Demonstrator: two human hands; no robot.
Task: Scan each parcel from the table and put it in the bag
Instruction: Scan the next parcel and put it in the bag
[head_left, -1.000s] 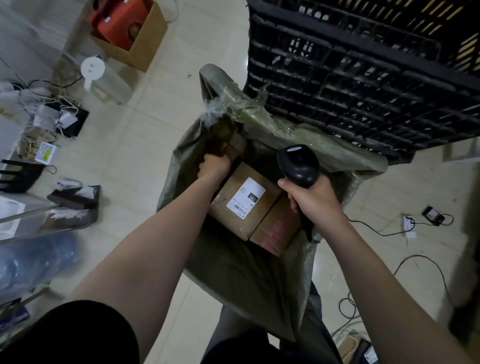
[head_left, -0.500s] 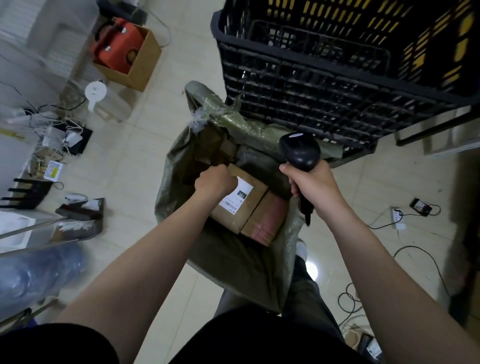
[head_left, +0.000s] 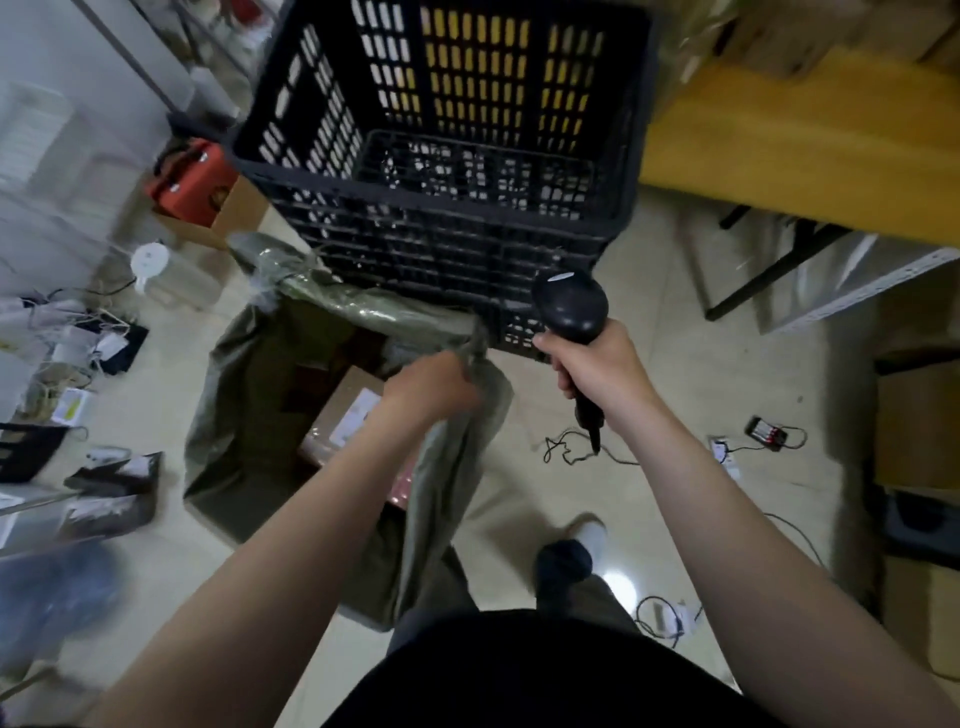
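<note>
- The left hand (head_left: 431, 387) is motion-blurred and sits at the right rim of the bag (head_left: 244, 415).
- Its fingers reach the bunched fold of that rim. We cannot tell whether they pinch the fold or only touch it.
- The bag is grey-green and stands open on the floor (head_left: 649, 322), mouth up. Its far rim lies against the lower front of the crate (head_left: 441, 182).
- The parcel (head_left: 332, 431), a brown box, lies inside the bag with its white label (head_left: 358, 415) facing up.
- The parcel is just left of the left hand and lower, apart from the fingers. The left forearm covers its near right part.
- A pink box (head_left: 402, 486) shows in the bag beside that forearm.
- The right hand (head_left: 597, 369) has its fingers wrapped tight round the handle of the scanner (head_left: 571, 309).
- The scanner is black, head up, in front of the crate's near right corner. It is right of the bag and well apart from the parcel.
- A cable (head_left: 571, 457) trails on the floor below the handle.
- The crate is black and slotted. The yellow table (head_left: 805, 135) is at upper right.
</note>
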